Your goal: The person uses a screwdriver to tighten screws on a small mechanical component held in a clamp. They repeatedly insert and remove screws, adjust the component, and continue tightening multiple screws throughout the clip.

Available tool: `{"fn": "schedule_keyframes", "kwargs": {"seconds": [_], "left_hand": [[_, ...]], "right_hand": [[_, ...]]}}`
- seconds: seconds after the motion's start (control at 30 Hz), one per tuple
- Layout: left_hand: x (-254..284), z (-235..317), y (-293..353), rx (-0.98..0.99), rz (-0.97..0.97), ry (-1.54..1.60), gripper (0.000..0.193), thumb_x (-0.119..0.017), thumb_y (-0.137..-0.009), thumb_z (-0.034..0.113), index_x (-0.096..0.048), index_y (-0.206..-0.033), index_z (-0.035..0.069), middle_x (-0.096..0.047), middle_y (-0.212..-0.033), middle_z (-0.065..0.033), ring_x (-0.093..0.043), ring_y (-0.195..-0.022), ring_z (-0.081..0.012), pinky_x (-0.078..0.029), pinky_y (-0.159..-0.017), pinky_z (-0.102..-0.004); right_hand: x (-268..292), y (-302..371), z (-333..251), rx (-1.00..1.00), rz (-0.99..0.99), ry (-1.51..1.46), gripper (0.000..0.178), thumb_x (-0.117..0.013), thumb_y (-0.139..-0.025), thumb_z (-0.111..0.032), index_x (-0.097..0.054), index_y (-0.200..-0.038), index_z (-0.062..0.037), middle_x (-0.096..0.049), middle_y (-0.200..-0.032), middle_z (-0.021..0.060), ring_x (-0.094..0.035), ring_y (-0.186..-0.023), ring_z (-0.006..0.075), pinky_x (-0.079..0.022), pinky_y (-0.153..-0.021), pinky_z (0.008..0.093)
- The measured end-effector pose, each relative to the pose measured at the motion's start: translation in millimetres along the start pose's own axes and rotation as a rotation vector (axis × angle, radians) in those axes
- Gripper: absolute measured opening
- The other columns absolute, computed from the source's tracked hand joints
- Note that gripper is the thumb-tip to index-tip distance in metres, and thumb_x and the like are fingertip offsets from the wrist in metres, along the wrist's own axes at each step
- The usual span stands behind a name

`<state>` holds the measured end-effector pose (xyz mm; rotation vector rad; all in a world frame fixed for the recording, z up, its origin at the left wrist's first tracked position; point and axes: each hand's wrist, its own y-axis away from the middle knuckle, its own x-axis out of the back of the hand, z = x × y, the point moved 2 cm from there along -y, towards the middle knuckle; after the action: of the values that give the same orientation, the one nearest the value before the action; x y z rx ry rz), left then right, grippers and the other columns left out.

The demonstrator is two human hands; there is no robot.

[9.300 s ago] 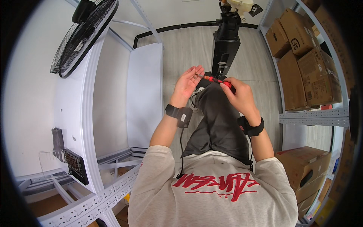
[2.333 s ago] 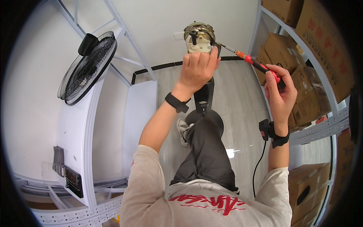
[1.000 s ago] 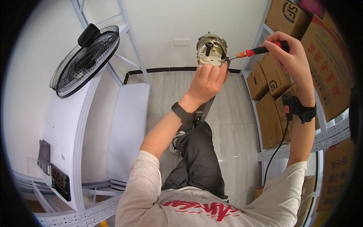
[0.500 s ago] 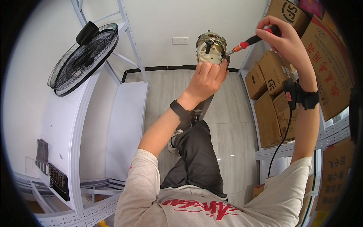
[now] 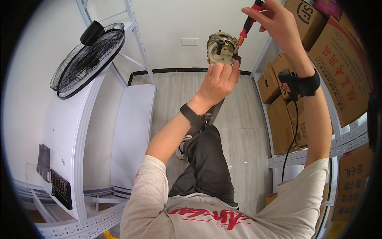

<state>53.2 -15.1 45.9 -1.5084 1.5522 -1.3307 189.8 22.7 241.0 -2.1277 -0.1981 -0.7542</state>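
An exposed fan motor (image 5: pixel 221 46) with a pale plastic gear housing and a black knob stands at the top of a dark pole (image 5: pixel 217 111). My left hand (image 5: pixel 220 79) is closed around the motor's near lower side, knuckles up; what its fingertips press on is hidden. Above and to the right, my right hand (image 5: pixel 278 20) holds a red and black screwdriver (image 5: pixel 247 28) by its handle, thumb across it. The screwdriver slants down to the left, and its metal shaft meets the motor's right side near my left fingertips. Exact tip contact is too small to tell.
On the left, a black fan grille (image 5: pixel 89 59) lies on a white shelf (image 5: pixel 75 115), with a black case of small bits (image 5: pixel 61 189) nearer me. Cardboard boxes (image 5: pixel 280 123) fill the right rack. A cable (image 5: pixel 295 139) hangs from my right wrist strap.
My right hand has moved up and to the left, bringing the screwdriver more upright against the motor's right side. My left hand stays nearly in place on the motor.
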Motion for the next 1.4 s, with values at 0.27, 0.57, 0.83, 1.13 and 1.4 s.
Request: {"fn": "schedule_keyframes", "kwargs": {"seconds": [0.27,0.57,0.83,1.13,1.4], "left_hand": [[-1,0,1,0.014,-0.004,-0.001,0.037,-0.076,-0.079,0.017,-0.067,-0.112,0.004,-0.047,-0.081,-0.0054,-0.047,-0.078,-0.0226,-0.044,-0.069,-0.0348],[1,2,-1,0.035,-0.027,-0.002,0.035,-0.076,-0.08,0.019,-0.067,-0.111,0.005,-0.047,-0.081,-0.0052,-0.047,-0.079,-0.0228,-0.044,-0.069,-0.0346],[1,1,1,0.054,-0.034,-0.01,0.035,-0.076,-0.08,0.019,-0.068,-0.111,0.006,-0.048,-0.082,-0.0046,-0.047,-0.08,-0.0224,-0.044,-0.07,-0.0344],[2,2,-1,0.062,-0.035,0.006,0.035,-0.076,-0.08,0.019,-0.068,-0.112,0.005,-0.047,-0.081,-0.0045,-0.047,-0.08,-0.0221,-0.044,-0.069,-0.0341],[1,2,-1,0.048,-0.028,-0.006,0.035,-0.076,-0.08,0.017,-0.068,-0.112,0.005,-0.047,-0.081,-0.0045,-0.047,-0.079,-0.0218,-0.043,-0.069,-0.034]], "right_hand": [[-2,0,5,0.011,-0.187,-0.391,0.048,-0.069,-0.094,-0.01,-0.051,-0.138,-0.0084,-0.066,-0.095,0.0079,-0.065,-0.082,0.0127,-0.057,-0.066,0.0264],[-20,13,5,0.007,-0.008,-0.389,0.055,-0.07,-0.092,-0.011,-0.047,-0.142,-0.0093,-0.068,-0.093,0.0081,-0.065,-0.078,0.0126,-0.056,-0.061,0.0257],[-20,10,16,0.005,0.0,-0.288,0.049,-0.063,-0.098,-0.013,-0.046,-0.143,-0.0077,-0.067,-0.101,0.0089,-0.064,-0.089,0.0134,-0.056,-0.069,0.026],[-16,0,30,0.015,0.014,-0.39,0.04,-0.061,-0.1,-0.014,-0.053,-0.138,-0.0051,-0.068,-0.104,0.0078,-0.065,-0.094,0.0135,-0.055,-0.068,0.0246],[-19,3,24,-0.001,0.033,-0.609,0.037,-0.065,-0.097,-0.015,-0.056,-0.132,-0.0045,-0.065,-0.094,0.0024,-0.059,-0.077,0.0064,-0.049,-0.06,0.0197]]}}
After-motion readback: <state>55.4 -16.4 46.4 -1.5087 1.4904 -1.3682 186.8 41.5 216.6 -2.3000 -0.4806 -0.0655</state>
